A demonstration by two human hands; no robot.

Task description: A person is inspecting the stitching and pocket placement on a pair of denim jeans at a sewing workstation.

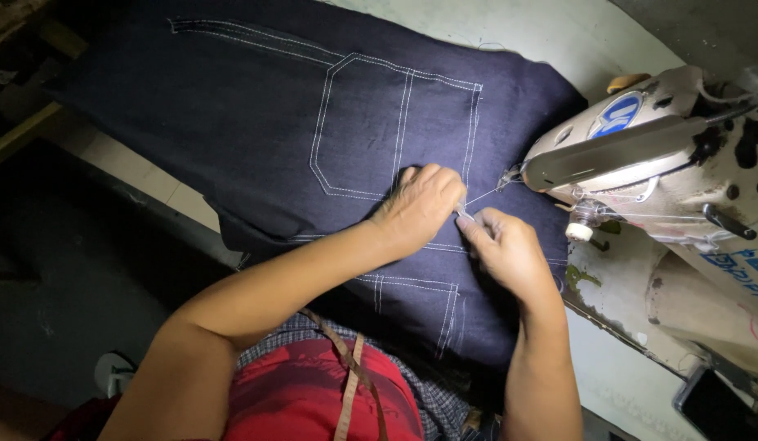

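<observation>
covering most of the table (559,33), a dark denim panel (232,122) lies flat, spread from the far left to the foot of the sewing machine (681,171) on the right. a patch pocket (395,122) is already on it, outlined in double white stitching on all visible sides; more white seam lines run across the near part of the cloth, by the person's body. so the pocket stitching looks done, judging from the closed outlines.

left hand (420,204) rests on the denim at the pocket's lower right corner, fingers curled together, tips pinched near a thin white thread (485,193). right hand (510,249) sits just beside it, touching the cloth, thumb and forefinger pressed shut on a small pale thing at the thread's near end; cannot tell if it is a snip or only thread. the thread runs taut from the fingers to the needle area of the machine, uncut. what is left, by my reading: freeing the panel from that thread.

a tape measure (350,384) hangs over the red shirt (314,392). a dark phone (718,404) lies at the table's near right corner.
</observation>
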